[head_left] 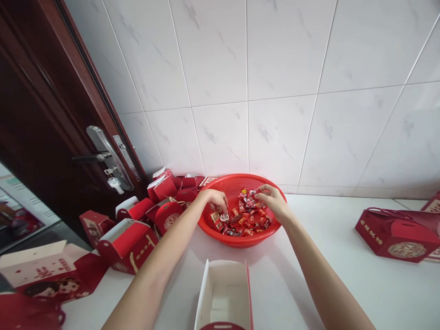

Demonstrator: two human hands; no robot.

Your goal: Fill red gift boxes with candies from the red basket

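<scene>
A red plastic basket with mesh sides holds a pile of wrapped candies, mostly red and gold. My left hand reaches in over its left side, fingers curled down and closed at a candy with a white patterned wrapper. Over the right side, my right hand pinches a pink-and-red wrapped candy between thumb and fingers, raised slightly above the pile. Between my forearms, an open paper gift box, white inside and red outside, stands near me with its visible inside bare.
Several red gift boxes crowd the left, some open. A closed red box with a cord handle stands at the right on the white tabletop. Behind is a tiled wall; a dark door is at left.
</scene>
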